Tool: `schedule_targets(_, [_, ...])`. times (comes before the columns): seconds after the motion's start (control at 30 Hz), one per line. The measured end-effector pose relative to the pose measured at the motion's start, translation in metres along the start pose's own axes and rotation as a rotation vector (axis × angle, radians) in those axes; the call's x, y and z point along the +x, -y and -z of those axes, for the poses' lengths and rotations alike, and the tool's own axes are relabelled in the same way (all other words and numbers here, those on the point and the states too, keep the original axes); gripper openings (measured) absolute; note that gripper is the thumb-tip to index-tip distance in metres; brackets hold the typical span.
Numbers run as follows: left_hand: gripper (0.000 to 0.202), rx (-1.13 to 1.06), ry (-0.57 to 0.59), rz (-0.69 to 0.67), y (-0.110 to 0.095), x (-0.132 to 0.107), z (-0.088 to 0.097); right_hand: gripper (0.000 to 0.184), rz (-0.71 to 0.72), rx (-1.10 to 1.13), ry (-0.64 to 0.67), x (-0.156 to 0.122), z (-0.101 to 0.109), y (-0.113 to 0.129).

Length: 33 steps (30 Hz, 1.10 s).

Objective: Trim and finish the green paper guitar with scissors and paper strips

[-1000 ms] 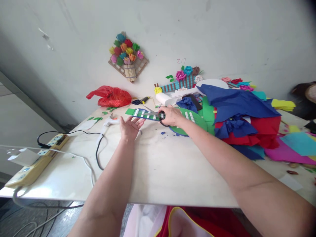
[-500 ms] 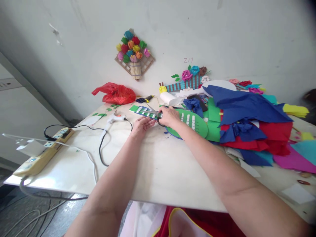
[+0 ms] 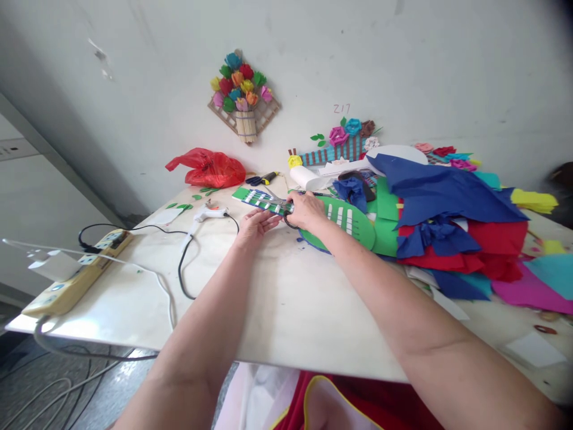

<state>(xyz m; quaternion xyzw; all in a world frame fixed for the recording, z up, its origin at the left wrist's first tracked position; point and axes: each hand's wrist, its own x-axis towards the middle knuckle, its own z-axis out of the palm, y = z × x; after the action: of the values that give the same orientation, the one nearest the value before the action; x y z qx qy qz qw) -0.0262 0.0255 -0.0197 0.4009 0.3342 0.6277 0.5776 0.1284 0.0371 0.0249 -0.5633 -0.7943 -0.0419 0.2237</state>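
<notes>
My right hand (image 3: 305, 210) is closed round the black handles of a pair of scissors (image 3: 281, 207), whose blades reach left over a green and blue paper strip with white bars (image 3: 257, 199). My left hand (image 3: 256, 226) lies under the strip's near edge, fingers stretched out and touching it. The strip runs on into a rounded green paper piece (image 3: 358, 227) on the white table (image 3: 277, 298).
A glue gun (image 3: 208, 212) with a black cord lies left of my hands, a power strip (image 3: 74, 280) at the table's left edge. A red plastic bag (image 3: 206, 169), a second pair of scissors (image 3: 262, 178) and a heap of coloured paper (image 3: 447, 221) lie behind and right. Paper flower crafts hang on the wall (image 3: 244, 95).
My left hand moved from open above the table to under the strip's edge. The view shifted left and slightly down; the right hand kept the scissors on the strip.
</notes>
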Motion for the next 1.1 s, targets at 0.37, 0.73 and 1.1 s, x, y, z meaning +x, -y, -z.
schedule_targets(0.37, [0.011,-0.013,-0.028,0.006,0.002,0.002,0.003,0.048,0.082,-0.03,-0.009,0.002,0.011,-0.005])
schedule_targets(0.73, [0.03,0.031,-0.003,0.011,0.001,0.006,0.01,0.047,0.131,-0.089,0.007,0.001,0.03,-0.014])
schedule_targets(1.1, [0.024,0.038,-0.021,-0.003,-0.001,0.005,0.013,0.044,0.111,-0.1,0.072,0.0,0.046,-0.014])
